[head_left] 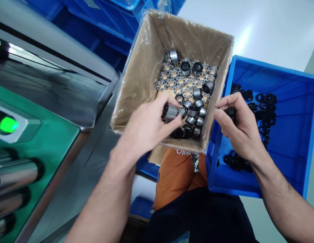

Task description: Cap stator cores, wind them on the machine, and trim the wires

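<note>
My left hand is inside the plastic-lined cardboard box, its fingers wrapped round a metal cylinder with a black end. Below and beyond the fingers lie several slotted metal ring cores, some standing on end and others tipped on their sides. A few of these cores carry black plastic end pieces. My right hand hovers over the near left side of the blue bin, thumb and fingers curled in. A small black plastic part shows within its grip, partly hidden by the fingers.
Black plastic rings lie in loose clusters in the blue bin. At left, a green surface bears several metal cylinders and a lit green indicator. Blue crates stand behind the box. My orange-clad legs are beneath.
</note>
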A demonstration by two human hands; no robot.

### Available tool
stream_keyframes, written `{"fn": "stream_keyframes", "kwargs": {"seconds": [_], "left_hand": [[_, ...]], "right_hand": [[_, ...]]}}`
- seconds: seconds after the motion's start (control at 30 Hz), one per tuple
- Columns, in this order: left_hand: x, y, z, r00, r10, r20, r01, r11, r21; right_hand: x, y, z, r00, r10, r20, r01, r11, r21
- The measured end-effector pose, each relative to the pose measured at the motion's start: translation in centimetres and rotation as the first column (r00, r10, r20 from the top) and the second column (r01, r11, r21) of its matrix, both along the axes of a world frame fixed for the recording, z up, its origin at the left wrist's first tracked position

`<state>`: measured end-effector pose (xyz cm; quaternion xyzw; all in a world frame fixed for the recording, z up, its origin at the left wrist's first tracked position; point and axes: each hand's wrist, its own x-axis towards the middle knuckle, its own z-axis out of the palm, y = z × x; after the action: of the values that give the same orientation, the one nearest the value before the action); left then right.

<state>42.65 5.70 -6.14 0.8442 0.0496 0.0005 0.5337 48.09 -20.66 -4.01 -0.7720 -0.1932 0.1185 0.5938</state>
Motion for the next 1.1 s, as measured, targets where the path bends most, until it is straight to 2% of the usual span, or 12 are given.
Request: {"fn": "stream_keyframes", "kwargs": {"seconds": [0.07,0.13,0.2,0.27,0.3,0.37,0.43,0.47,0.57,0.7,0.87,1.1], "left_hand": [[-0.1,2.4,-0.2,0.999,0.016,-0.045,-0.008,0.985,0.17],[-0.3,3.8,-0.4,0.998,0.066,0.003,-0.066,0.977,0.202],[-0.5,3.9,-0.4,0.986,0.135,0.097,-0.145,0.984,0.102],[-0.5,2.6,-0.2,0.975,0.186,0.121,-0.168,0.976,-0.14],[-0.4,1.6,0.0,0.976,0.197,0.096,-0.16,0.939,-0.303],[-0.1,-0.7,0.5,0.982,0.19,-0.006,-0.157,0.791,-0.591],[0.4,-3.0,0.9,0.982,0.151,-0.111,-0.183,0.651,-0.737],[0.6,-4.1,0.9,0.98,0.135,-0.147,-0.199,0.62,-0.759],[0.9,-6.6,0.4,0.974,0.136,-0.184,-0.228,0.625,-0.746],[0.4,-8.3,-0.5,0.971,0.22,-0.097,-0.221,0.656,-0.722],[-0.6,-8.3,-0.5,0.991,0.131,0.002,-0.091,0.697,-0.712],[-0.9,-8.0,-0.6,0.997,0.065,0.043,-0.02,0.742,-0.67]], "right_hand": [[0.2,-0.3,0.1,0.998,0.035,-0.043,-0.035,0.999,0.005],[0.2,-0.4,0.3,0.988,0.123,-0.099,-0.118,0.992,0.053],[0.2,-0.5,0.4,0.971,0.209,-0.12,-0.198,0.975,0.099],[0.2,-0.3,0.3,0.957,0.272,-0.1,-0.259,0.958,0.122],[0.2,-0.2,0.3,0.953,0.291,-0.087,-0.278,0.951,0.138],[0.1,0.0,0.1,0.953,0.296,-0.067,-0.281,0.943,0.179],[0.0,0.2,0.0,0.965,0.255,-0.058,-0.24,0.951,0.197],[0.0,0.3,-0.1,0.972,0.229,-0.055,-0.216,0.959,0.185],[-0.2,0.3,-0.1,0.985,0.169,-0.036,-0.163,0.978,0.127],[-0.4,0.4,0.1,0.994,0.111,-0.005,-0.108,0.982,0.154],[-0.7,0.9,0.4,1.0,0.029,-0.006,-0.027,0.989,0.146],[-0.8,1.0,0.1,0.998,0.052,0.025,-0.055,0.99,0.133]]}}
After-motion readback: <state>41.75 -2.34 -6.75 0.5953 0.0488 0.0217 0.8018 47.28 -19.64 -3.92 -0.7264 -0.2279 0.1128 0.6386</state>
